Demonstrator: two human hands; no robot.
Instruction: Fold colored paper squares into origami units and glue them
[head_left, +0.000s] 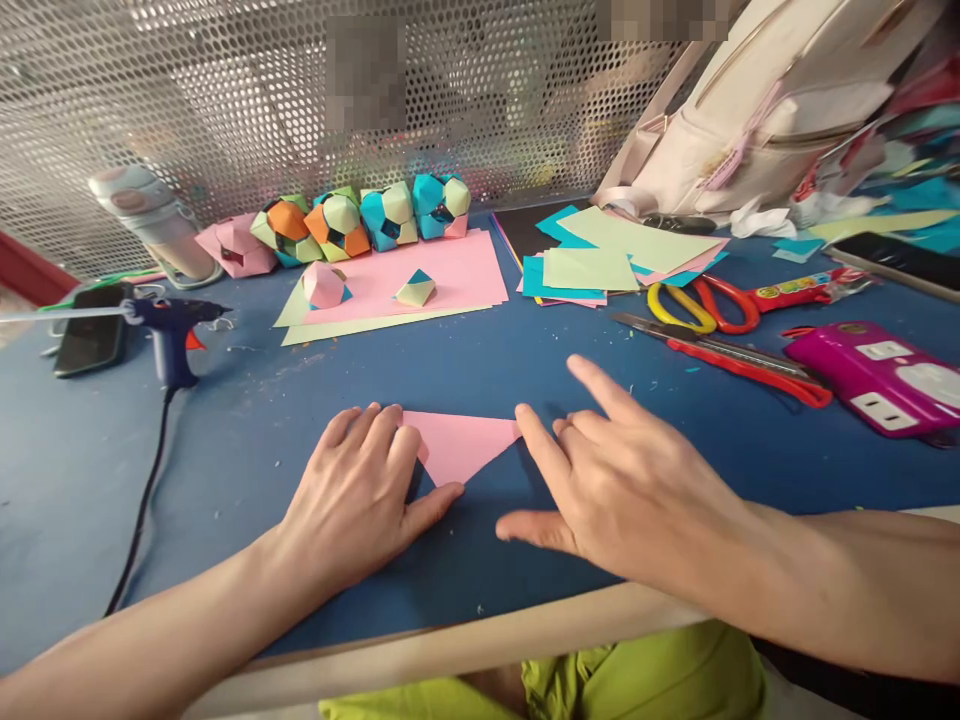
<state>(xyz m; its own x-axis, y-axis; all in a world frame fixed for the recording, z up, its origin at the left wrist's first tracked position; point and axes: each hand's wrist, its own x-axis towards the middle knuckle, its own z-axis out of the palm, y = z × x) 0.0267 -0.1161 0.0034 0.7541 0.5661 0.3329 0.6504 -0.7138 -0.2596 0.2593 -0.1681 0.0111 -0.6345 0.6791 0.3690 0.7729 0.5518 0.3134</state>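
A pink sheet of paper (465,440), folded to a triangle, lies flat on the blue tabletop with its long edge away from me. My left hand (367,470) rests on its left part, fingers bent over the far-left corner and thumb at the near point. Spread fingers mark my right hand (615,460); its index or middle fingertip touches the right corner of the triangle, while the thumb is apart from the paper. Beyond them, a small pink folded piece (325,286) and a small cream-and-teal one (416,289) sit on pink sheets (465,270).
Several folded paper balls (390,217) line the back beside a bottle (150,215). At left are a glue gun (171,335) and a phone (91,330). Right are paper pieces (592,270), scissors (720,303), a utility knife (735,355), a purple power strip (877,375) and a backpack (765,110).
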